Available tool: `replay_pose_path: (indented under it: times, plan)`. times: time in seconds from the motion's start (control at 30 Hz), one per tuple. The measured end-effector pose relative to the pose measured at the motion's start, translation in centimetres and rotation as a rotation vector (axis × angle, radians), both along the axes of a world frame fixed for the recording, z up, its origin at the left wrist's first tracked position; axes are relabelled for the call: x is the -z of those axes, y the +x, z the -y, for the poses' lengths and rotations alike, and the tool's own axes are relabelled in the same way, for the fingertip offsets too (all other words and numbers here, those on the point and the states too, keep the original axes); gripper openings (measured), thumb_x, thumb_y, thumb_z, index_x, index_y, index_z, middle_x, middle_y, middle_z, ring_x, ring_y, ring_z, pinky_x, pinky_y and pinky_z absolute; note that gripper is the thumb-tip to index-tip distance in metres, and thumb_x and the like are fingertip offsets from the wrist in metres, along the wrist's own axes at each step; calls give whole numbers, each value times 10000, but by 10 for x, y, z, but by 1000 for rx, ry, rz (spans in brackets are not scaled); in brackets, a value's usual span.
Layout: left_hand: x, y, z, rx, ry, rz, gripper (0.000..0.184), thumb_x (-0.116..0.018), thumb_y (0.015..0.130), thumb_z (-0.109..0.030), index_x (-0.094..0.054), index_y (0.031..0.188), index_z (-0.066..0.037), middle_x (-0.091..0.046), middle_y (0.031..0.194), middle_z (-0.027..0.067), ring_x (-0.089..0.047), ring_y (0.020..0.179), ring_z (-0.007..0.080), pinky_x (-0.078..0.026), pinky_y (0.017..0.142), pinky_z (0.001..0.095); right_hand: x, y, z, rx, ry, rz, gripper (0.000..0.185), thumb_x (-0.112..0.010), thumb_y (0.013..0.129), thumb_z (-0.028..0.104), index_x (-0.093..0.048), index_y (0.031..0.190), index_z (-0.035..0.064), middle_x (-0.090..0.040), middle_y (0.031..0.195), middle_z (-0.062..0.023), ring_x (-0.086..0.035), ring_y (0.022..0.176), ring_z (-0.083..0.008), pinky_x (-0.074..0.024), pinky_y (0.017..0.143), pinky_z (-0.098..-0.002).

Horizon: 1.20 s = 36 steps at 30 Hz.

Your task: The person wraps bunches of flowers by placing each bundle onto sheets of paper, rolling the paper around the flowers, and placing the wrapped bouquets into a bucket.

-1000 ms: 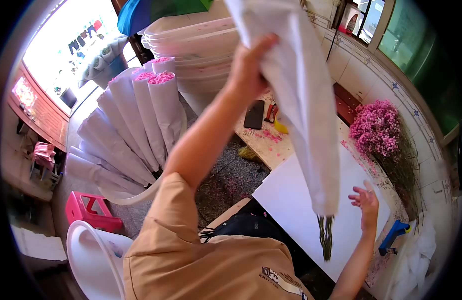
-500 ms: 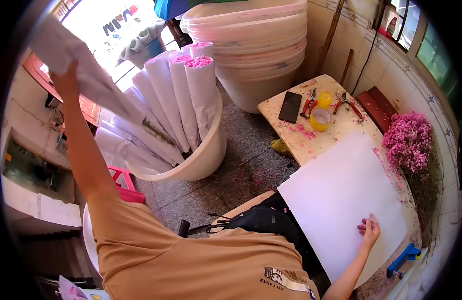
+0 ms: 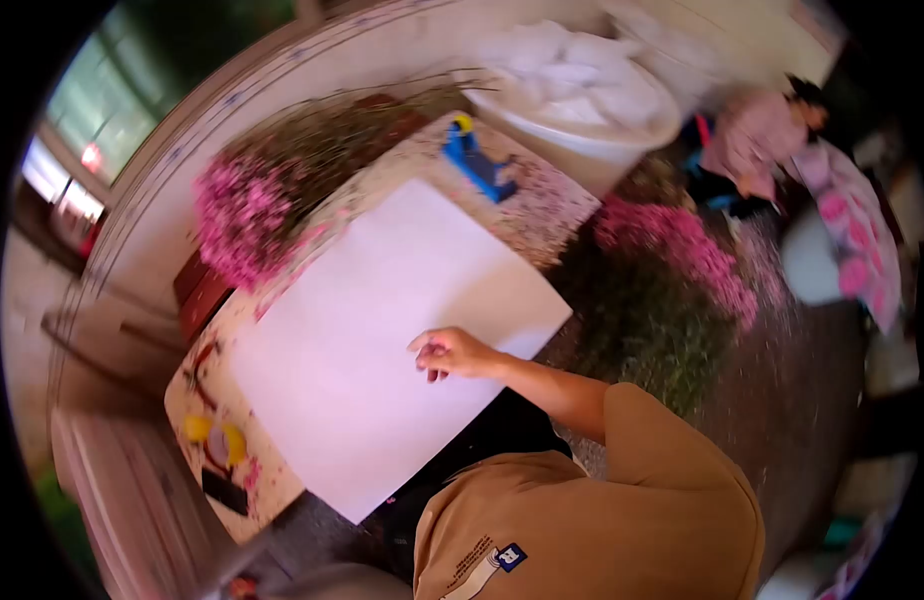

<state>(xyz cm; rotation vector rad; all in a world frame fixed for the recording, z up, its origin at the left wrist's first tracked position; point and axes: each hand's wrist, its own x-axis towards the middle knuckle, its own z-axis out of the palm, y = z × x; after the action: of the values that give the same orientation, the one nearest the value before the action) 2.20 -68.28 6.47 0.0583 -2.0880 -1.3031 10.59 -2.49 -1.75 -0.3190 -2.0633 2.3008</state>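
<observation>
Firstly, right hand (image 3: 452, 355): one, seen over the white sheet, palm side partly shown; fingers are loosely curled, with one held straighter, and nothing is gripped. Whether the sheet is touched cannot be told.
Left hand: outside the view; its state cannot be told.
White sheet (image 3: 382, 300): one top face is counted, laid flat across the middle of the table (image 3: 572, 200); sheets beneath cannot be counted.
Table flowers: one bunch of pink flowers (image 3: 244, 215) is noted, laid along the wall side, its stems pointed towards the white tub.
Floor flowers: one heap of pink-topped stems (image 3: 662, 290) is found beside the table; its stems cannot be counted.
Tape dispenser (image 3: 477, 165): one, blue, stood near the table's far end.
Tape rolls (image 3: 227, 443): two, yellow, set close together at the opposite end.
Phone (image 3: 225, 492): one, dark, placed just beside the rolls.
Cutters (image 3: 200, 375): one pair is made out, blurred.
White tub (image 3: 572, 135): one, filled with white wrapping, positioned beyond the dispenser.
Other person (image 3: 757, 140): one, in pink, bent near one pale bucket (image 3: 812, 260).
</observation>
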Motion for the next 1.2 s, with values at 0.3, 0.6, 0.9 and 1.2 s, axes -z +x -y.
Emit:
replay_pose_path:
  times: [0.3, 0.6, 0.9, 1.2]
  plan:
    - [27, -62, -518, 1181, -50, 450, 246, -564, 1045, -70, -674, 1222, 60, -698, 945, 103, -650, 828, 149, -552, 725, 287, 77, 205, -53, 141, -465, 428, 430, -735, 949, 397, -704, 1146, 16, -754, 925, -121, -744, 745, -206, -560, 622, -310]
    - [88, -32, -691, 1112, -602, 266, 122, -678, 974, -90, -720, 1058, -12, -654, 775, 20, -547, 653, 92, -462, 585, 256, 422, 451, -103, 736, 202, 1160, 470, -774, 901, 362, -713, 1098, -60, -744, 988, -207, -732, 881, -316, -585, 817, -417]
    - [89, -41, -674, 1049, -705, 171, 113, -607, 1011, -12, -664, 1098, 34, -674, 971, 67, -604, 807, 142, -509, 725, 272, 471, 512, -201, 1291, -56, 1344, 790, -880, 771, 424, -581, 1307, -75, -675, 1252, -242, -661, 1105, -412, -525, 919, -521]
    - [90, -44, -669, 1041, -702, 167, 99, -573, 1029, -6, -639, 1093, 29, -655, 996, 67, -591, 833, 137, -498, 757, 261, 431, 445, -257, 1269, -478, 1344, 878, -883, 773, 414, -532, 1418, -66, -541, 1470, -246, -574, 1229, -392, -486, 1006, -534]
